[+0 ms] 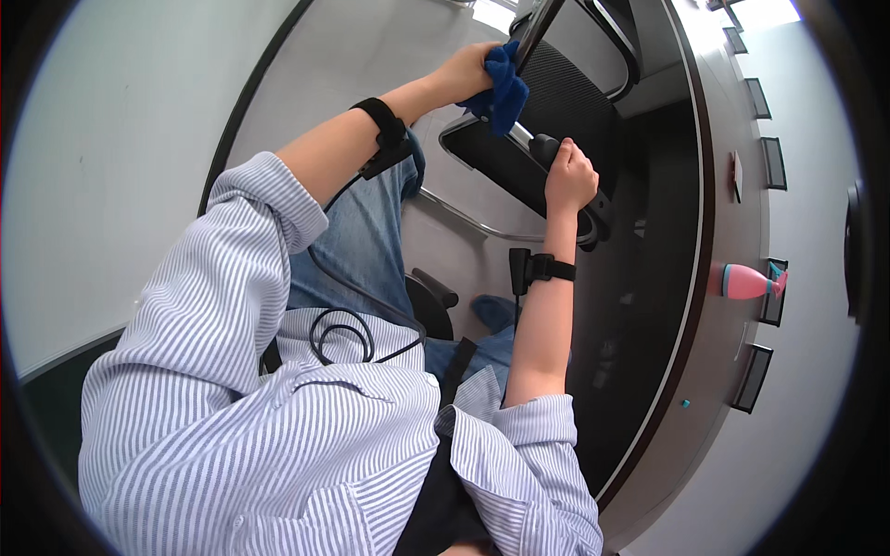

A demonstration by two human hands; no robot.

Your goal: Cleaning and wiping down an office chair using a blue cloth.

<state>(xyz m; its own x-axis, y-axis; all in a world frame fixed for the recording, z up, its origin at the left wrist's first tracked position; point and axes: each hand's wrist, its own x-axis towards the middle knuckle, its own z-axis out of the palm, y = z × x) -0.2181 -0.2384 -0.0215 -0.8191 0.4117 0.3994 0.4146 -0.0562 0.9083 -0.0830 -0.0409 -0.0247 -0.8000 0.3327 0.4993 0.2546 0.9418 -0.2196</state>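
Observation:
My left hand (473, 73), at the top centre, holds a bunched blue cloth (511, 97) against the chrome-and-black frame of a chair. Lower and to the right, my right hand (573, 176) is closed around a black part of the chair (544, 149), which looks like its armrest; the fingers partly hide it. The chair has a black mesh panel (570, 87) and a bent chrome tube leg (473, 221). Each forearm wears a black strap with a small device and a cable.
A long dark wooden table (723, 208) runs down the right, bearing a pink spray bottle (747, 281) and a small teal object (685, 403). Another chair's chrome frame (626, 52) stands beyond. A large white panel (132, 139) fills the left. A looped black cable (342, 333) lies over my lap.

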